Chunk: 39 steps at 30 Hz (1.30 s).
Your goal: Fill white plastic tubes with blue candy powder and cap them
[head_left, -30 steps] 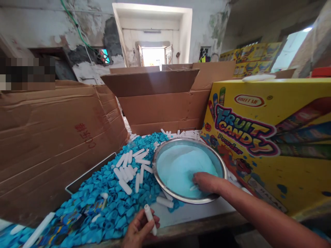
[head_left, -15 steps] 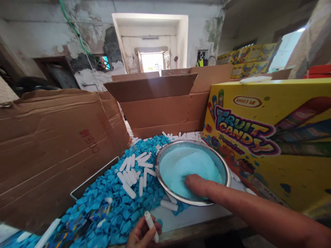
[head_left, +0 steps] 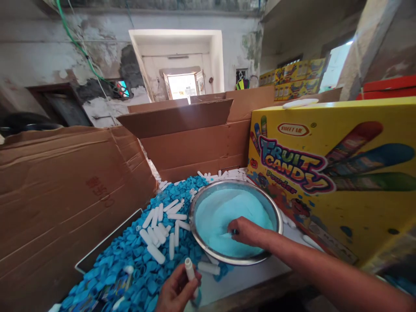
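Note:
My left hand [head_left: 178, 286] is closed around a small white plastic tube [head_left: 189, 269], its open neck pointing up, near the front edge of the table. A steel bowl [head_left: 199, 239] full of pale blue powder [head_left: 242, 206] stands to the right of it. Inside the bowl, my right hand [head_left: 243, 230] is pinched just over the powder, with a pale, thin thing at its fingertips that I cannot make out. Blue plastic caps [head_left: 113, 255] lie in a heap left of the bowl, with several white tubes [head_left: 157, 232] scattered on top.
Brown cardboard flaps [head_left: 191, 147] rise behind and to the left of the heap. On the right stands a yellow fruit candy powder box [head_left: 325, 130] with a white object [head_left: 299, 103] on top. More yellow boxes [head_left: 297, 78] are stacked at the back.
My right hand has risen a little out of the powder, so its fingers show more. My left hand still holds the tube. The whole view has shifted slightly.

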Each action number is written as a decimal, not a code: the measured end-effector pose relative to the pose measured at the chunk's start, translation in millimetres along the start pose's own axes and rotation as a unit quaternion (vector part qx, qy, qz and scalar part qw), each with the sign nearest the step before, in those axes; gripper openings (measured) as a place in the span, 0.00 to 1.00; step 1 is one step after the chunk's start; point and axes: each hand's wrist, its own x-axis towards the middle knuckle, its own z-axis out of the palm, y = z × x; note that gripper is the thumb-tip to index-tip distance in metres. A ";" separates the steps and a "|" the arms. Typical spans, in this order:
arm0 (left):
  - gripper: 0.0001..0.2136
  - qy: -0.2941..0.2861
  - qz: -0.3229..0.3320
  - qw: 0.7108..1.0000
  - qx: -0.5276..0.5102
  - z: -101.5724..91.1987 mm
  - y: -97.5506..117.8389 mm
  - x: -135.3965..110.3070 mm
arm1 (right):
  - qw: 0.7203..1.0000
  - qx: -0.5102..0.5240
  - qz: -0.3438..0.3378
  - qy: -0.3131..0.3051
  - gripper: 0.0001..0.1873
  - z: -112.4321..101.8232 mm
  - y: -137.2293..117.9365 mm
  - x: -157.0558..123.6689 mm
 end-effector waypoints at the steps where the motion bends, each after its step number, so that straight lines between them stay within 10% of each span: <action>1: 0.22 -0.024 0.021 0.999 0.031 5.7 10.5 3.7 | 1.000 -0.004 0.003 0.006 0.15 -1.6 1.1 -1.8; 7: 0.09 -0.100 0.180 0.933 0.296 46.3 58.6 38.9 | 0.998 -0.031 0.005 0.048 0.17 -28.1 9.3 -12.9; 13: 0.06 -0.100 0.219 0.857 0.455 75.9 63.4 66.0 | 0.997 -0.038 -0.029 0.066 0.15 -64.0 14.0 -17.9; 39: 0.05 -0.081 0.192 0.896 0.393 101.6 42.1 77.9 | 0.943 -0.275 -0.174 0.066 0.12 -84.0 -16.0 -13.7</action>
